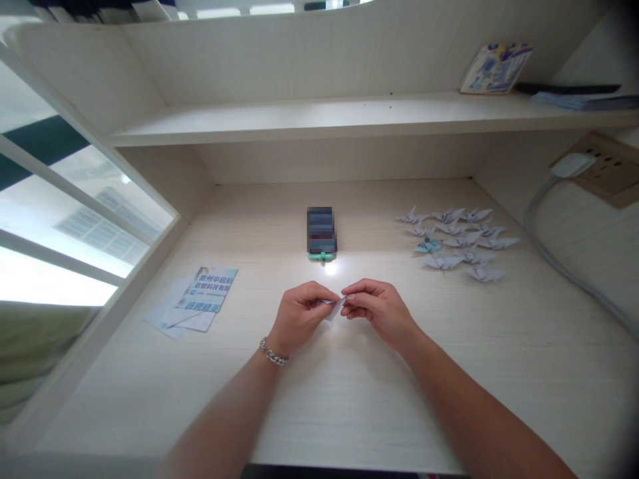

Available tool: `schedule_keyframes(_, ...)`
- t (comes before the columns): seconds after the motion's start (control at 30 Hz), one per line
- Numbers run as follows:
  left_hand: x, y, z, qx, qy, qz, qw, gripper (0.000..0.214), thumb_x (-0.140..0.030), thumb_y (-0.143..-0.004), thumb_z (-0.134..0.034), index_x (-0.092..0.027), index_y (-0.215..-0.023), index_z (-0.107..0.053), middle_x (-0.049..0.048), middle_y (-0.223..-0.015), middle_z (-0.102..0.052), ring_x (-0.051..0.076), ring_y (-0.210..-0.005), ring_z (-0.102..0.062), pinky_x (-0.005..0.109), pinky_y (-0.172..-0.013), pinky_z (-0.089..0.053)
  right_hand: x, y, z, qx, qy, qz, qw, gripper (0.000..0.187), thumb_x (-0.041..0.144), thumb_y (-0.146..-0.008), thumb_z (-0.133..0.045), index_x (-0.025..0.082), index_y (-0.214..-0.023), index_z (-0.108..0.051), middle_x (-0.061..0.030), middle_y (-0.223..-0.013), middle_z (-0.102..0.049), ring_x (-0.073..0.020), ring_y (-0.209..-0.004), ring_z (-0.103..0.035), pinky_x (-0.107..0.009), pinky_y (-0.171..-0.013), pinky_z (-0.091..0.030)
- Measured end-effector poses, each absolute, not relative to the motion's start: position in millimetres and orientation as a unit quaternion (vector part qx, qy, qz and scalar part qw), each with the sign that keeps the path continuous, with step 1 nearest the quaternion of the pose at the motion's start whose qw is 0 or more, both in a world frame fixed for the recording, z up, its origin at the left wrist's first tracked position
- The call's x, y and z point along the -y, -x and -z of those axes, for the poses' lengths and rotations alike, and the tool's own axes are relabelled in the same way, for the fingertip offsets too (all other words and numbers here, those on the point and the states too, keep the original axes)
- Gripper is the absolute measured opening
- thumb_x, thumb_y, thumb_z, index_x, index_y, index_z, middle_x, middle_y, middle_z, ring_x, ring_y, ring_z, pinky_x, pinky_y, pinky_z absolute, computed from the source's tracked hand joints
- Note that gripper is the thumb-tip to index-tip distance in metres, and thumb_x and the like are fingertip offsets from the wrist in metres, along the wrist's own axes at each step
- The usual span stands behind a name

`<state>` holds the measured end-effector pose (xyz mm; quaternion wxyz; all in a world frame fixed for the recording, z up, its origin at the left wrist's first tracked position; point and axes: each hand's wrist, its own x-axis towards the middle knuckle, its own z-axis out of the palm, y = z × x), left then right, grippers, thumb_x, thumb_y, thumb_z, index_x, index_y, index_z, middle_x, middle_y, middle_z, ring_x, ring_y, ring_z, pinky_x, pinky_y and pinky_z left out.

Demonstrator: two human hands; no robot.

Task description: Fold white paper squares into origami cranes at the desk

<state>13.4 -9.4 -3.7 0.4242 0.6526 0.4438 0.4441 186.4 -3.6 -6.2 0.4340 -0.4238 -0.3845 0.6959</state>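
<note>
A small piece of folded white paper (335, 309) is pinched between my two hands over the middle of the desk. My left hand (302, 309), with a chain bracelet at its wrist, grips the paper's left side. From the right, the thumb and fingertips of my right hand (382, 307) close on its upper edge. The exact folds are too small to make out. Several folded paper cranes (462, 239) stand in loose rows to the right, mostly white, and one is blue patterned (428, 245).
Beyond my hands lies a phone (321, 231) with a bright light at its near end. Printed leaflets and paper sheets (207, 299) lie at the left. A shelf (299, 123) spans the back, with a small box (496, 68). A grey cable (564, 266) runs down the right wall.
</note>
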Motion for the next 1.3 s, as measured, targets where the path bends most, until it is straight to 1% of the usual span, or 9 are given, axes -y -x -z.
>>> schedule_keyframes(0.2,9.3,-13.8,3.8,-0.456,-0.651,-0.432,0.425,0.011,-0.014,-0.074,-0.058,-0.015,-0.078,-0.069,0.0059,-0.079,-0.066,0.014,-0.071,-0.058,0.024,-0.063,-0.044,3.9,-186.7,6.2,0.393,0.423,-0.694,0.431,0.015,0.019,-0.068,-0.064,0.013,-0.081,-0.066,-0.0047,-0.063,-0.067,-0.015,-0.061,-0.064,-0.027,-0.061,-0.052)
schedule_keyframes(0.3,9.8,-14.4,4.5,-0.456,-0.655,-0.424,0.428,0.011,-0.015,-0.074,-0.058,-0.016,-0.079,-0.069,0.006,-0.079,-0.066,0.014,-0.072,-0.059,0.025,-0.065,-0.044,3.8,-186.4,7.1,0.404,0.433,-0.686,0.423,0.017,0.026,-0.069,-0.065,0.014,-0.082,-0.066,-0.0038,-0.063,-0.066,-0.0149,-0.059,-0.063,-0.027,-0.059,-0.051)
schedule_keyframes(0.47,10.2,-15.4,5.3,-0.457,-0.652,-0.409,0.445,0.011,-0.019,-0.075,-0.059,-0.015,-0.08,-0.069,0.0071,-0.081,-0.066,0.015,-0.075,-0.059,0.026,-0.068,-0.045,3.1,-185.4,11.2,0.457,0.452,-0.65,0.406,0.022,0.034,-0.067,-0.068,0.014,-0.076,-0.068,-0.0028,-0.061,-0.064,-0.0126,-0.058,-0.06,-0.026,-0.057,-0.049)
schedule_keyframes(0.73,6.8,-14.1,6.3,-0.465,-0.608,-0.397,0.507,0.017,-0.026,-0.073,-0.063,-0.012,-0.081,-0.067,0.0081,-0.081,-0.068,0.015,-0.072,-0.06,0.024,-0.065,-0.047,1.3,-185.8,12.4,0.462,0.46,-0.65,0.39,0.021,0.032,-0.067,-0.068,0.013,-0.078,-0.068,-0.0025,-0.061,-0.064,-0.0123,-0.057,-0.06,-0.025,-0.057,-0.048)
schedule_keyframes(1.07,8.0,-15.1,7.1,-0.465,-0.619,-0.381,0.505,0.016,-0.026,-0.074,-0.062,-0.013,-0.08,-0.068,0.0075,-0.078,-0.068,0.014,-0.071,-0.06,0.024,-0.065,-0.047,3.1,-184.9,13.7,0.472,0.474,-0.644,0.372,0.021,0.032,-0.068,-0.066,0.013,-0.078,-0.069,-0.0026,-0.059,-0.064,-0.0111,-0.054,-0.058,-0.024,-0.056,-0.047)
schedule_keyframes(1.3,5.1,-11.9,4.1,-0.468,-0.595,-0.375,0.535,0.014,-0.023,-0.072,-0.062,-0.013,-0.08,-0.069,0.0071,-0.078,-0.068,0.015,-0.072,-0.061,0.023,-0.065,-0.047,2.4,-183.8,11.4,0.468,0.486,-0.637,0.373,0.022,0.03,-0.066,-0.067,0.012,-0.077,-0.068,-0.0023,-0.058,-0.063,-0.0114,-0.054,-0.058,-0.024,-0.055,-0.047)
